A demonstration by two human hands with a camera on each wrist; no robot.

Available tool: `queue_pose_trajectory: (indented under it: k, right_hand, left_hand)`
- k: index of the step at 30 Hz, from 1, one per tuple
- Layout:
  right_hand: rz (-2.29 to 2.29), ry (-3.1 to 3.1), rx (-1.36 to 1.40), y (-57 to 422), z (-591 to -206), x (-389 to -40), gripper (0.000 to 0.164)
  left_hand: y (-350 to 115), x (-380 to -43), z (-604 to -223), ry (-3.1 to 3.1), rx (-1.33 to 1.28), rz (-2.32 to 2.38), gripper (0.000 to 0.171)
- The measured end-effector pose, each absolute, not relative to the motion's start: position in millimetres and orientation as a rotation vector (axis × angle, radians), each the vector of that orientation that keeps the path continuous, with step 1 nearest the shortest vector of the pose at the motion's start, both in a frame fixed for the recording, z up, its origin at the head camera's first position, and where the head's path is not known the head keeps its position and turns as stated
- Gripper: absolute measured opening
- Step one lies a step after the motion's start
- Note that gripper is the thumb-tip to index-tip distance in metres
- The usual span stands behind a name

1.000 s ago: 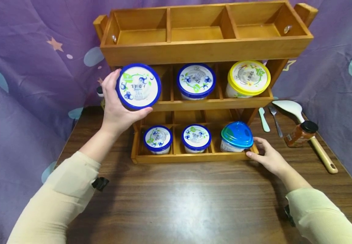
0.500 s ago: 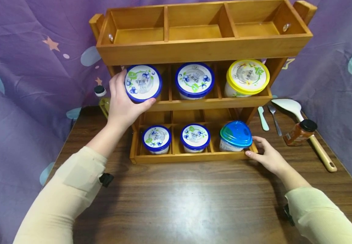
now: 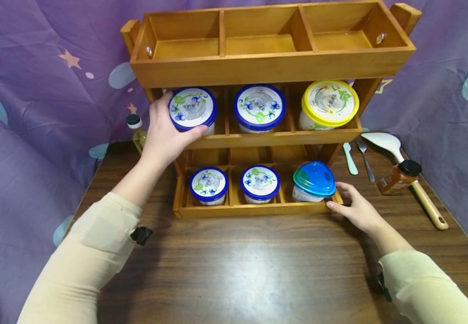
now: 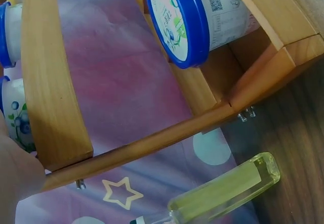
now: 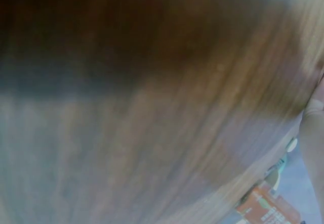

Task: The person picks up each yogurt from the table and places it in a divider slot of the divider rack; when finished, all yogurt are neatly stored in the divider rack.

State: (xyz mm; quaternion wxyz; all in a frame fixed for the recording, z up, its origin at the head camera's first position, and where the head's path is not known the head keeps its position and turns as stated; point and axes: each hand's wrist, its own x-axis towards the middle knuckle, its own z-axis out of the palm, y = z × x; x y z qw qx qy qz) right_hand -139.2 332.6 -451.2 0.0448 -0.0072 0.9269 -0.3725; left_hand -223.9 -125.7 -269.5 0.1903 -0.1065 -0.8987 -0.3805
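Observation:
My left hand (image 3: 164,130) grips a white tub with a blue lid (image 3: 193,108) in the left compartment of the middle tier of a wooden rack (image 3: 270,67). Its thumb lies along the front of the lid's rim and the fingers go round the left side. In the left wrist view this blueberry-printed tub (image 4: 19,114) shows only in part. At the bottom tier's right corner, my right hand (image 3: 357,209) holds the rack, thumb in front and fingers at the side. Beside it sits a tub with a blue, rounded-triangular lid (image 3: 314,180).
Another blue-lidded tub (image 3: 259,107) and a yellow-lidded tub (image 3: 329,104) share the middle tier; two blue-lidded tubs stand below. Right of the rack lie a spatula (image 3: 385,143), a fork (image 3: 365,159), a green-handled knife (image 3: 350,159) and a jar (image 3: 399,177). A bottle (image 3: 137,130) stands left.
My left hand has carried the blue-lidded tub right and back into the left compartment of the middle tier, and its lid has tilted flatter. The right hand stays at the rack's corner.

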Motion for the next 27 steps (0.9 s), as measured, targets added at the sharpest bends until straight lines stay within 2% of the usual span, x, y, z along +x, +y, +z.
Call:
queue_pose_trajectory:
  k: [18,27]
  right_hand:
    - [-1.110,2.787,-0.075,339.3,-443.4,-142.3,0.081]
    - [-1.099,2.800,-0.149,349.4,-432.7,-140.7,0.079]
  left_hand:
    - [-155.8,-206.4,-291.6,-2.176,-0.423,-1.098,0.113]
    - [-180.7,-204.9,-301.6,-2.205,-0.422,-1.207,0.097]
